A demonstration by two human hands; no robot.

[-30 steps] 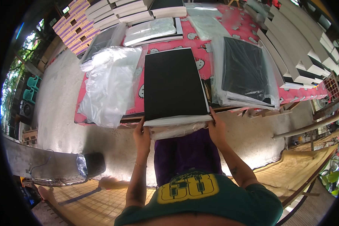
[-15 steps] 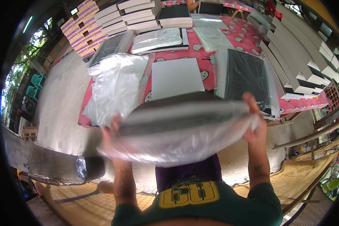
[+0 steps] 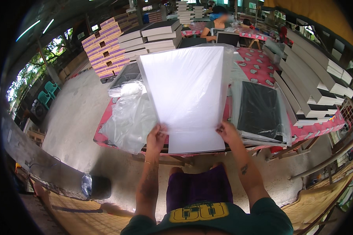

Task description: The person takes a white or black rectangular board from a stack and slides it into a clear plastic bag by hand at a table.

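Wrapped board (image 3: 186, 86): tipped up since earlier, white face showing, above the table (image 3: 257, 64), at its near edge.
Left hand (image 3: 157, 136): pinches lower left corner.
Right hand (image 3: 226, 133): pinches lower right.
Plastic (image 3: 226, 66): equal pull should avoid creases.

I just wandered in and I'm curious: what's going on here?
A person is holding up a white panel in clear plastic over a pink-covered table, with the left hand and right hand gripping either side near its lower end. Clear plastic bags lie to the left, a plastic-wrapped black panel to the right. Another person is visible beyond.
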